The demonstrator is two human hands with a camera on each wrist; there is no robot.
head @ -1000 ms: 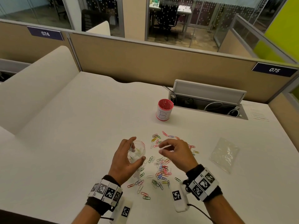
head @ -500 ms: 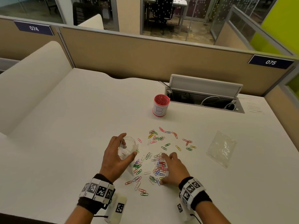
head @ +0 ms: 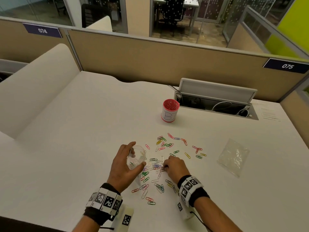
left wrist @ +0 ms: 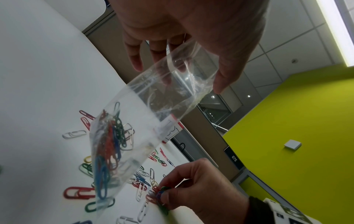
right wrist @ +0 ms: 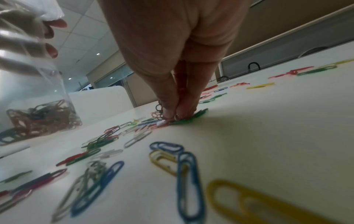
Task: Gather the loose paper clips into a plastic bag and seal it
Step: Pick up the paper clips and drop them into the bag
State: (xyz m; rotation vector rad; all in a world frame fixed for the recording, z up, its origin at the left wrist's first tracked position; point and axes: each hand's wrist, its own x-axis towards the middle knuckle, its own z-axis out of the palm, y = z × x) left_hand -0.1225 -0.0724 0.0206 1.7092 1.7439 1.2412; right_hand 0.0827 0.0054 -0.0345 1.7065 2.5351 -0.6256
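While the left hand (head: pixel 123 166) grips a clear plastic zip bag (left wrist: pixel 134 136) upright with its mouth held open, the right hand (head: pixel 173 166) pinches a small bunch of coloured wire paper clips (right wrist: pixel 166 119) off the white desk (head: pixel 75 148). By the look of it the job is under halfway: one clump sits in the bag, dozens lie loose from 12 to 6 o'clock of the hands, and sealing is not begun. Only the left wrist view shows the bagged clips plainly; only the head view shows a red cup (head: pixel 169 113) at 12 o'clock and a second clear bag (head: pixel 233 156) at 3 o'clock.
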